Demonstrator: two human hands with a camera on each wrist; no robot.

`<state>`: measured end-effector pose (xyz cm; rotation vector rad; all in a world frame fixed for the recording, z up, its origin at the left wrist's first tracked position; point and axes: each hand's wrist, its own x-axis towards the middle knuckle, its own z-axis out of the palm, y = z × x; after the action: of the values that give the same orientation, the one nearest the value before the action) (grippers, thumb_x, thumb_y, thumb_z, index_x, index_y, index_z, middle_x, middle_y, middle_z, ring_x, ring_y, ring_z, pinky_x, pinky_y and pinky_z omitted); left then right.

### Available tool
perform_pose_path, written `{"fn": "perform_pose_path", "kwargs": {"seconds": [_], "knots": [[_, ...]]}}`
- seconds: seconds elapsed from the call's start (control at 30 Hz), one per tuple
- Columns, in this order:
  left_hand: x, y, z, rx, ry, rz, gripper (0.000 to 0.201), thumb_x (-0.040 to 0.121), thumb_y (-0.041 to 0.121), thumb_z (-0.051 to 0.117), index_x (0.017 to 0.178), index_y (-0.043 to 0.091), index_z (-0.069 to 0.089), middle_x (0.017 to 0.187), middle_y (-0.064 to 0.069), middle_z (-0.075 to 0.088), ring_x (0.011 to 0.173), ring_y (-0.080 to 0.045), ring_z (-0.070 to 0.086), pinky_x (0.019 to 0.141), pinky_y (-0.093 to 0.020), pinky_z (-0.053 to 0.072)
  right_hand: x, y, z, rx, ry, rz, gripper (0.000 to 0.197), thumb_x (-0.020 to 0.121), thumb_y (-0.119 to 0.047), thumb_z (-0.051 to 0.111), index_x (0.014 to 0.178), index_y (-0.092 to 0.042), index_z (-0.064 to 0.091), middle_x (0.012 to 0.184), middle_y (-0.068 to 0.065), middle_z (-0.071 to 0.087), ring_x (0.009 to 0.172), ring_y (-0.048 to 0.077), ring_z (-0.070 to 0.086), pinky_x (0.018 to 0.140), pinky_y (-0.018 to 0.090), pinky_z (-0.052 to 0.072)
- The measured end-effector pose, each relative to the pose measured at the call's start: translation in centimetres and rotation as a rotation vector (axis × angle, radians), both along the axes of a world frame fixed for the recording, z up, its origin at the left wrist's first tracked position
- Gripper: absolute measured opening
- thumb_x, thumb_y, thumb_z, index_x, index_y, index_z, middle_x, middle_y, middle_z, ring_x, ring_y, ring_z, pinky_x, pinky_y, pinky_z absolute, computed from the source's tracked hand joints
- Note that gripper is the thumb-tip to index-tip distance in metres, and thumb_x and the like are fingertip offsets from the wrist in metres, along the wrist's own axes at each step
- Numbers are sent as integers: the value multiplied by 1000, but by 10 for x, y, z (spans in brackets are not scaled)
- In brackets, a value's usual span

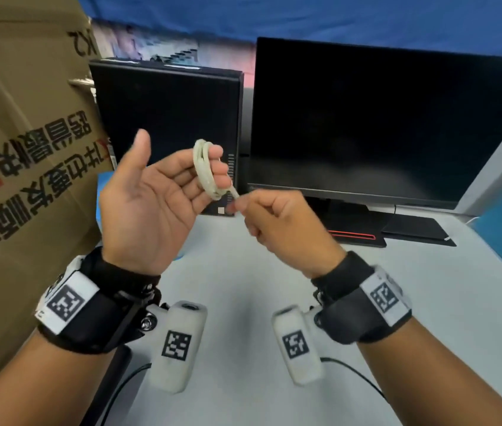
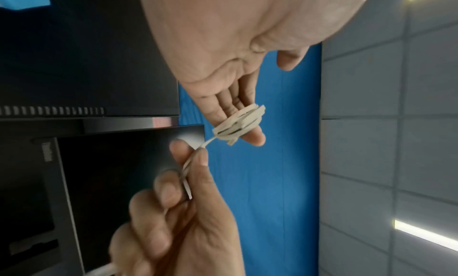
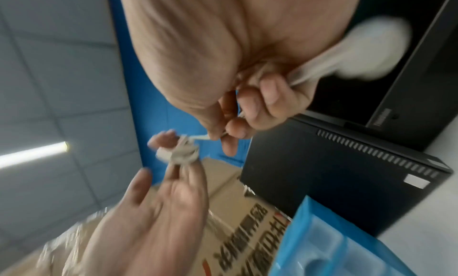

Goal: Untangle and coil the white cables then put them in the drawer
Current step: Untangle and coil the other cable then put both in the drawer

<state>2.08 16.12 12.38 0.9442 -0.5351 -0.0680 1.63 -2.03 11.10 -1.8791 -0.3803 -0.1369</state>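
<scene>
A white cable (image 1: 205, 167) is wound in a few loops round the straight fingers of my left hand (image 1: 179, 162), which is held palm up above the table with the thumb standing apart. The coil (image 2: 238, 123) sits near the fingertips. My right hand (image 1: 239, 206) pinches the cable's free stretch (image 2: 209, 142) just below the coil between thumb and forefinger. More cable runs through its curled fingers (image 2: 171, 194). In the right wrist view a blurred white plug end (image 3: 371, 49) sticks out past the right palm, and the coil (image 3: 182, 151) shows on the left fingers. No drawer is in view.
A large cardboard box (image 1: 22, 149) stands at the left. Behind the hands are a black computer case (image 1: 166, 118) and a dark monitor (image 1: 381, 118) on its stand. The grey table (image 1: 243, 272) lies below. A blue moulded tray (image 3: 347, 241) sits beside the case.
</scene>
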Motion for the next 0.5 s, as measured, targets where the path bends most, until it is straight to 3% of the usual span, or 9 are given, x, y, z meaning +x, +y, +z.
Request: {"fn": "perform_pose_path", "kwargs": {"seconds": [0.1, 0.2, 0.27, 0.37, 0.43, 0.5], "knots": [[2, 2, 0, -102, 61, 51, 70, 99, 51, 24, 128, -6, 54, 113, -14, 68, 112, -25, 64, 102, -36, 48, -9, 14, -21, -101, -35, 17, 23, 101, -19, 52, 110, -13, 72, 57, -14, 51, 51, 0, 45, 57, 14, 39], [4, 1, -1, -110, 72, 134, 66, 100, 48, 27, 130, -6, 52, 116, -14, 69, 119, -28, 62, 103, -35, 48, -19, 22, -29, -257, -126, 16, 29, 102, -20, 48, 123, -16, 67, 59, -29, 51, 63, -2, 51, 70, 18, 42], [6, 1, -3, -60, 54, 216, 62, 100, 45, 27, 130, -4, 52, 116, -13, 69, 119, -28, 62, 103, -34, 48, -26, 23, -29, -354, -191, 7, 31, 102, -21, 45, 127, -17, 64, 63, -28, 44, 67, 0, 48, 71, 19, 43], [10, 0, -10, 69, 13, 315, 60, 98, 43, 30, 132, -2, 51, 121, -14, 65, 119, -27, 62, 104, -36, 45, -36, 24, -25, -446, -279, -22, 29, 103, -21, 44, 122, -14, 65, 62, -27, 32, 59, -3, 39, 63, 11, 30], [11, -2, -14, 205, -56, 388, 55, 98, 39, 31, 130, 1, 53, 120, -14, 65, 116, -27, 63, 104, -37, 45, -40, 23, -20, -463, -349, -67, 29, 102, -21, 44, 122, -14, 65, 68, -21, 48, 65, 4, 47, 65, 17, 35], [11, -5, -19, 329, -142, 432, 44, 97, 32, 34, 125, 8, 58, 115, -11, 67, 111, -28, 65, 104, -41, 46, -41, 20, -16, -433, -423, -121, 30, 101, -19, 46, 123, -14, 64, 87, -10, 64, 78, 10, 58, 72, 24, 45]]}}
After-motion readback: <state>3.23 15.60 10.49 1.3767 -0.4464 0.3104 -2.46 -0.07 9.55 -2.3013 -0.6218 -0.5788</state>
